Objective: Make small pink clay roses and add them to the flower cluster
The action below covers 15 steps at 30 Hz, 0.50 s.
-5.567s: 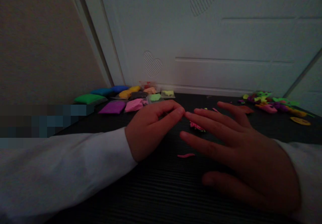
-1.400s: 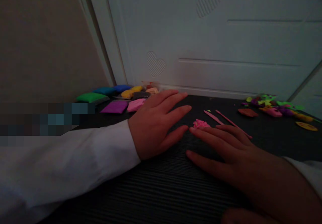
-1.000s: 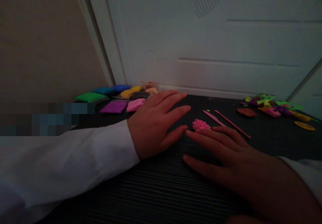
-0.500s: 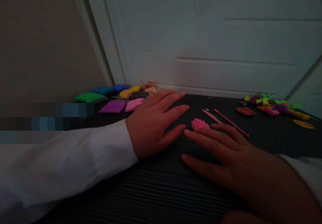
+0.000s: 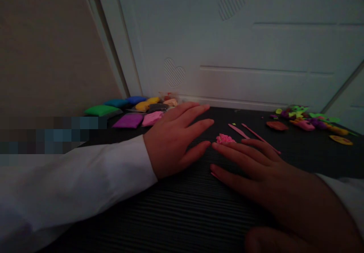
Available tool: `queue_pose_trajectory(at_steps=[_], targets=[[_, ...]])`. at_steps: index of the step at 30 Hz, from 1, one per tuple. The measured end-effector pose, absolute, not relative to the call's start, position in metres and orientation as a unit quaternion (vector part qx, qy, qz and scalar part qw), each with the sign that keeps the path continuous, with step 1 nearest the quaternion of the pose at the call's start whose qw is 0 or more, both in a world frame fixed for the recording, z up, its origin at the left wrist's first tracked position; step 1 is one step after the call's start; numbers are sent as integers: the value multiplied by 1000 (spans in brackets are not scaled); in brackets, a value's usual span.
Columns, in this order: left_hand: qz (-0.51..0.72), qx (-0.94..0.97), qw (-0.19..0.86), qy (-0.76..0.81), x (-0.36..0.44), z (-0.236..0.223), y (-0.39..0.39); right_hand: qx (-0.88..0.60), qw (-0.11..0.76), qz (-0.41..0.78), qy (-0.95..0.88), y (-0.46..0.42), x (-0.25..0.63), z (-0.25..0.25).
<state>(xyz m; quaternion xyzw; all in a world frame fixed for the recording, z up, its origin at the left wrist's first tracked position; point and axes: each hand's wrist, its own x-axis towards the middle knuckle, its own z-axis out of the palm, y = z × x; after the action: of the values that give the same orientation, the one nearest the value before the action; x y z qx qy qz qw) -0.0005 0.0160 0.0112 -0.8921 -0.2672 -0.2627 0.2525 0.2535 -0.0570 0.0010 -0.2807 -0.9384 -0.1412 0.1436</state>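
My left hand [image 5: 173,141] lies flat on the dark ribbed mat [image 5: 182,215], fingers stretched out and apart. My right hand [image 5: 264,173] is flat too, palm down, with a thin pink clay strip [image 5: 215,175] peeping out under a fingertip. A small crumbly pink clay lump [image 5: 224,138] sits just beyond both sets of fingertips. Two thin pink clay rolls [image 5: 250,132] lie past my right hand. Both arms are in white sleeves.
Several packets of coloured clay [image 5: 131,111] are lined up at the back left. Shaped clay pieces [image 5: 307,120] in green, purple, pink and yellow lie at the back right. A white door [image 5: 241,44] closes the far edge; a beige wall [image 5: 51,48] rises on the left.
Both hands stay flat on the mat. My right hand has slid slightly towards me, and a pink strip end shows under its fingertip. The left hand has hardly moved.
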Motion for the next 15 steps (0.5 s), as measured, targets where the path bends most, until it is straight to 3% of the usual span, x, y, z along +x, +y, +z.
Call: queue_pose_trajectory(at_steps=[8,15], targets=[[-268,-892,248,-268,0,11,17,-258,203,-199,-924,-48,247,-20],[-264,-892,249,-269,-1,11,17,-232,126,-136,-955,-53,254,-5]])
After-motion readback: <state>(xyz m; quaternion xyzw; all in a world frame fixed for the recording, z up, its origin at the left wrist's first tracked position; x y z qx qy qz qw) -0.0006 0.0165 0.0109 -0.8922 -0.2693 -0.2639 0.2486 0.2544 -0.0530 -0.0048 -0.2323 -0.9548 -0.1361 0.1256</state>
